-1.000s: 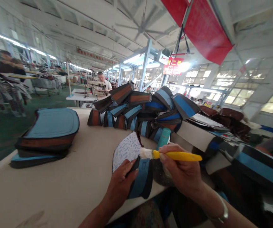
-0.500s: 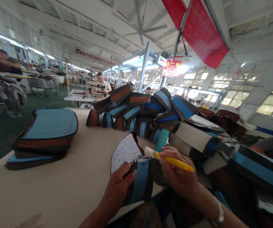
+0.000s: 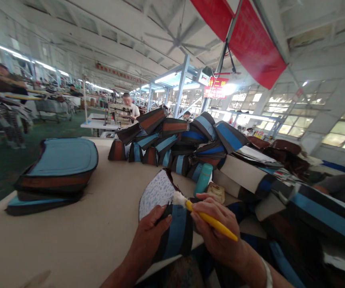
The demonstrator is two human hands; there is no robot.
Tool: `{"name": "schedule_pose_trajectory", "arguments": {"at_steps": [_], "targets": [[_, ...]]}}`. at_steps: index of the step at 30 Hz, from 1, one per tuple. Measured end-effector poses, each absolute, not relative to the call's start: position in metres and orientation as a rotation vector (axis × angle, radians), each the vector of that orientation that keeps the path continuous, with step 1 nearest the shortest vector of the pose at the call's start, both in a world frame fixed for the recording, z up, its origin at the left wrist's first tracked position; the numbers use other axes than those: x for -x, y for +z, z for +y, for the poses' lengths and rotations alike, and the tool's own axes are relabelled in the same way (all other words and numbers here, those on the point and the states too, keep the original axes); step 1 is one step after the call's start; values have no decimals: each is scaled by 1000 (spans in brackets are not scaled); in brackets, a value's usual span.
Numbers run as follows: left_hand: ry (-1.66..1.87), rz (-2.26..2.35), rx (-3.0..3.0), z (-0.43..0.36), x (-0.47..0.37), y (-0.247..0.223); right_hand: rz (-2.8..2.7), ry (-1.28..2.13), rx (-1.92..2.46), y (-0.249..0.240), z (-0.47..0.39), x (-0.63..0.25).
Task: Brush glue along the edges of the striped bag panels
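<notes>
My left hand (image 3: 150, 236) grips the near left side of a curved fabric piece (image 3: 177, 230), black with a blue band, thumb on top. Its inside shows a white lining with a blue print (image 3: 157, 192). In my right hand (image 3: 220, 228) is a brush with a yellow handle (image 3: 216, 226). The brush's whitish bristles (image 3: 178, 199) are at the piece's upper edge, where the blue band ends; whether they touch it is hard to tell. Just beyond my right hand stand a teal bottle (image 3: 203, 180) and a small yellowish, stained container (image 3: 216, 193).
Across the back of the pale table (image 3: 109, 208) lies a heap of similar black, blue and brown pieces (image 3: 175, 138). A stack of blue-topped pieces (image 3: 66, 158) sits at the left. More pieces (image 3: 325, 212) crowd the right. A person (image 3: 130, 107) sits at a sewing machine beyond.
The brush has moved left and slightly down onto the area of the piece's upper edge, its handle tilting more steeply. The small container has come into view behind my right hand.
</notes>
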State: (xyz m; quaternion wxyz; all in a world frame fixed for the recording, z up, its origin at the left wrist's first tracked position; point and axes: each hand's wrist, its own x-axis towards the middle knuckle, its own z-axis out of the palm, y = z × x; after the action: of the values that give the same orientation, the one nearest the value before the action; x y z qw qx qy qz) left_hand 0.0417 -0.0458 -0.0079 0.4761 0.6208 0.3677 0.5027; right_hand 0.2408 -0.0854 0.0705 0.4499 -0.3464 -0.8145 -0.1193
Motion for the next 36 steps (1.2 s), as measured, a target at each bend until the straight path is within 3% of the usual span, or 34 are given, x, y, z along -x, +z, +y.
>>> {"name": "schedule_pose_trajectory", "arguments": {"at_steps": [7, 13, 20, 24, 36], "targets": [[1501, 1049, -1888, -44, -35, -14, -1901, -362, 1016, 51, -71, -263], [1818, 1042, -2708, -49, -42, -8, -1770, -170, 991, 83, -95, -256], [1696, 1010, -2986, -55, -50, -13, -2239, -174, 865, 107, -103, -244], [1693, 998, -2956, -55, -50, -12, -2210, -301, 870, 110, -103, -252], [1639, 889, -3050, -64, -54, -24, -2289, -64, 934, 99, -87, -254]]}}
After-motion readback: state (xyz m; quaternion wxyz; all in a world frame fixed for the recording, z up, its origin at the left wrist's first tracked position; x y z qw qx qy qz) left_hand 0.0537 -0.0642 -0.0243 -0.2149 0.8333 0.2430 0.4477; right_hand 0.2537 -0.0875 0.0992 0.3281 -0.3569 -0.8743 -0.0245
